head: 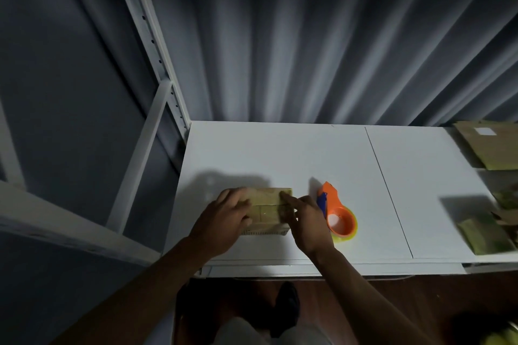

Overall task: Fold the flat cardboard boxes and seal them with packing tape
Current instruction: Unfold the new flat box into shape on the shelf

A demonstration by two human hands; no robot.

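Cardboard box [267,209], already folded into shape, is sitting on the white tabletop [322,154] near its front edge, and both hands are working on it. In the head view, the left hand [224,218] is lying over the left end of the box with its fingers bent around the top, holding it steady, while the right hand [305,220] is pressing its straight fingers [288,199] along the right part of the top. I am judging that the sealing step is going on, probably the smoothing of tape over the seam. The orange tape dispenser [337,211] is lying just beside the right hand, not held. Next, the person is likely needing to turn the box or take another flat one from the pile of flat boxes [493,145] at the right edge. The light is weak, so the tape itself is hard to see, the right pile is blurred and cut off, and the thumbs are hiding behind the hands.
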